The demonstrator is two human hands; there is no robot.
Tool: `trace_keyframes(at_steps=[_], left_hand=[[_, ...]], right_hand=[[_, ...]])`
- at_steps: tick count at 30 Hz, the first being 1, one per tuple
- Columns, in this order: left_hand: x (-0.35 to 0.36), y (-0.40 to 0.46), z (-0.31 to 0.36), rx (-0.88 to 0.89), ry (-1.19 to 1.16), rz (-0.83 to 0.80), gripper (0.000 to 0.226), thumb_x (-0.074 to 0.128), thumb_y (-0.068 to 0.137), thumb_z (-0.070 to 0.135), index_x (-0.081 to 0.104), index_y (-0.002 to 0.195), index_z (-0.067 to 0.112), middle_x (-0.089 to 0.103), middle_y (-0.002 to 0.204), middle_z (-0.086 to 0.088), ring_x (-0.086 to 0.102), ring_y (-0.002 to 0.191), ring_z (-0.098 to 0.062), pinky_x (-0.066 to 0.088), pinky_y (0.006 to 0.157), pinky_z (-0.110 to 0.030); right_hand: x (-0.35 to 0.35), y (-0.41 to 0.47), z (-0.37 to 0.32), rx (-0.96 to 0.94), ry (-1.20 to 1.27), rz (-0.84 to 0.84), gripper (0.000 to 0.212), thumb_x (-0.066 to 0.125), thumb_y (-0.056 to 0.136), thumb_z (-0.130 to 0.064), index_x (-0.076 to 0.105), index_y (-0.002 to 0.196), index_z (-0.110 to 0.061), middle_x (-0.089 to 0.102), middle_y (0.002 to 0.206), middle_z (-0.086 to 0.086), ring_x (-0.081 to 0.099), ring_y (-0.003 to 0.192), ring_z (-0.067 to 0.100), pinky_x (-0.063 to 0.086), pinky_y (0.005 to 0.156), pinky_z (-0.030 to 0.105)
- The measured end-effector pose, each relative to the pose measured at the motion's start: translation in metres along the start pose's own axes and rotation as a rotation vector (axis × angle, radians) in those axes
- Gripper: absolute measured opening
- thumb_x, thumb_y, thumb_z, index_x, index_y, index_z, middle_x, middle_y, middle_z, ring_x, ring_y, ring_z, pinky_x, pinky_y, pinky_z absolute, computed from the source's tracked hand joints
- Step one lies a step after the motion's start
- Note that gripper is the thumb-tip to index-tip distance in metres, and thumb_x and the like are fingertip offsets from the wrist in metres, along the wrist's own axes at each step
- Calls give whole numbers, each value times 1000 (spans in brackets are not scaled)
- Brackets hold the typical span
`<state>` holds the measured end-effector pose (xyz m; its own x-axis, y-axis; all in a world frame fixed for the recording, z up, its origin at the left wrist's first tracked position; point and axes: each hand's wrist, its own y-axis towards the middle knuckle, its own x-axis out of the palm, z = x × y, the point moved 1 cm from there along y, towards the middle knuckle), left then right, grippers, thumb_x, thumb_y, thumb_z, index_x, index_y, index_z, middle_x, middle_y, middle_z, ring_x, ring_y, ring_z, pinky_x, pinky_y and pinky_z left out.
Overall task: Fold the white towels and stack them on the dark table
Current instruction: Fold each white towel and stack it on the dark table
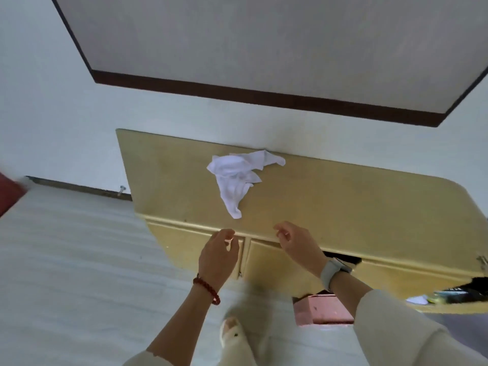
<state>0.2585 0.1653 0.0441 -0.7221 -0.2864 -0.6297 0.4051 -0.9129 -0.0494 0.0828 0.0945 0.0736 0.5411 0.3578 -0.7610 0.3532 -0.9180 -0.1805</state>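
reach in and spread the crumpled towel first

your left hand (217, 250) and right hand (293, 240) both hover at the near edge of the tabletop (343, 196), low in the middle of the frame. each has its fingers loosely curled and holds nothing. the step in hand looks like the pickup, so bring both hands forward and up the frame to the white towel (239, 178). find two corners before you lift; a handful from the middle would probably keep it bunched. the narrow tail pointing toward you is the nearest part, and the loose flap at the far right edge is another likely corner. once you have two corners, shake it flat over the bare tabletop to the right, where there is room to fold.

the towel lies in a crumpled heap in the middle of the frame, on the far half of the yellowish tabletop, with its top edge close against the wall. it is thin, soft and creased, with several overlapping folds. only this one towel shows, and no folded stack is in view.
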Motion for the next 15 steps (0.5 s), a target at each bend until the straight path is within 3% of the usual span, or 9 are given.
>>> trace_keyframes(at_steps=[10, 13, 15], left_hand=[[88, 120, -25, -272, 74, -35, 47, 63, 85, 33, 47, 123, 11, 49, 119, -5, 48, 110, -21, 45, 82, -30], [103, 141, -29, -310, 197, -29, 51, 66, 81, 35, 47, 121, 10, 47, 116, -6, 46, 108, -23, 43, 84, -30], [109, 150, -32, -333, 272, -11, 40, 66, 79, 26, 50, 112, 9, 50, 108, -8, 48, 101, -26, 43, 78, -33]], right_hand=[[43, 192, 36, -8, -208, -168, 39, 44, 90, -8, 49, 129, -14, 49, 125, 9, 53, 107, 24, 42, 84, 31], [52, 230, 43, -16, -327, -191, 43, 42, 91, -10, 41, 134, -15, 42, 132, 9, 44, 117, 25, 44, 86, 35], [55, 251, 45, -25, -427, -211, 46, 41, 91, -11, 36, 136, -17, 38, 133, 9, 39, 119, 26, 42, 82, 35]])
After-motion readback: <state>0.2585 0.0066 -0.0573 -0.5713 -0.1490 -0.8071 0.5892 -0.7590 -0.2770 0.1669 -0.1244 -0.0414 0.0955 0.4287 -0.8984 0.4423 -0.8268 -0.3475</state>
